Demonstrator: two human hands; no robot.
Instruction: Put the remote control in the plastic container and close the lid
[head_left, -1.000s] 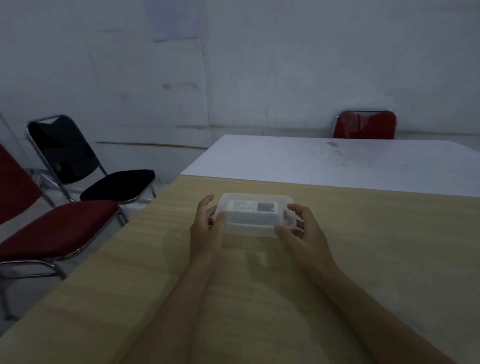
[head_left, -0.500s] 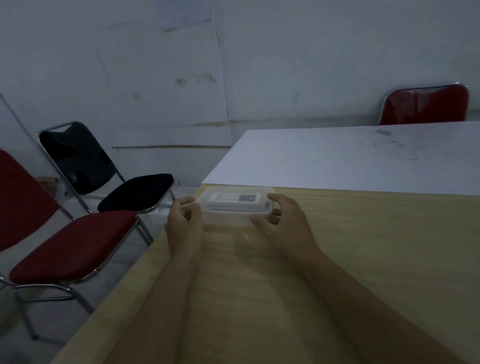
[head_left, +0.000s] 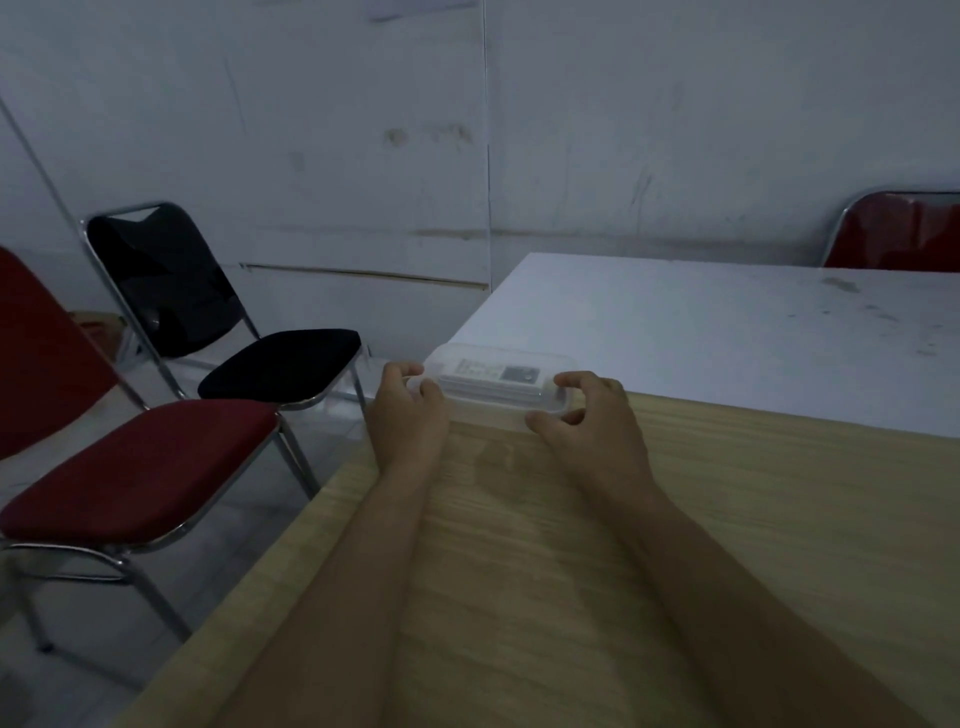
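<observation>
A clear plastic container (head_left: 498, 402) with its lid on sits at the far left corner of the wooden table (head_left: 675, 545). Through the lid I see a white remote control (head_left: 491, 373) lying flat, its dark display toward the right. My left hand (head_left: 408, 415) grips the container's left end, thumb and fingers pinching the rim. My right hand (head_left: 592, 421) holds the right end, with fingers on the lid's corner and the thumb against the near side.
A white table (head_left: 727, 332) butts against the far edge of the wooden one. To the left stand a red chair (head_left: 140, 467) and a black chair (head_left: 218, 332). Another red chair (head_left: 893, 231) is behind the white table, by the wall.
Both hands have slid the container away toward the table's far left corner, next to the white table. My view has turned left. The grip on both ends is the same.
</observation>
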